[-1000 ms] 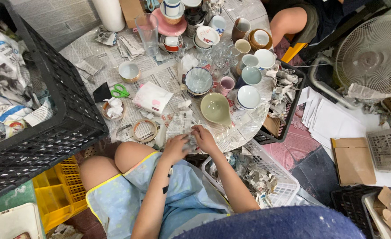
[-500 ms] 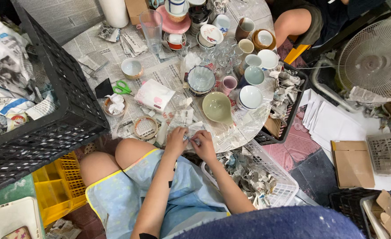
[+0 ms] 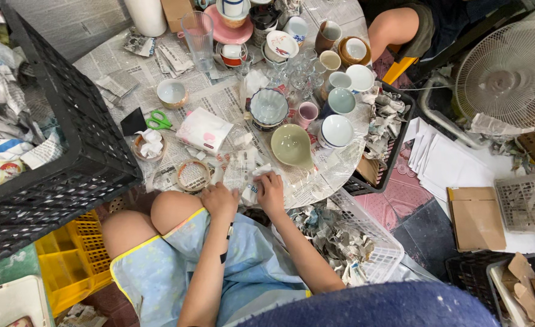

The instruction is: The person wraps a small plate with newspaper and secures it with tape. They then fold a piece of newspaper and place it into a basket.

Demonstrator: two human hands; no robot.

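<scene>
My 2 hands meet at the table edge. My right hand (image 3: 272, 192) pinches the crumpled paper (image 3: 252, 184); my left hand (image 3: 220, 200) curls just beside it.

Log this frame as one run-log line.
left hand: on table edge by tape roll | right hand: gripping white wrap | green bowl just beyond | basket at right

One scissors (image 3: 159, 120), one fan (image 3: 512, 74)
</scene>
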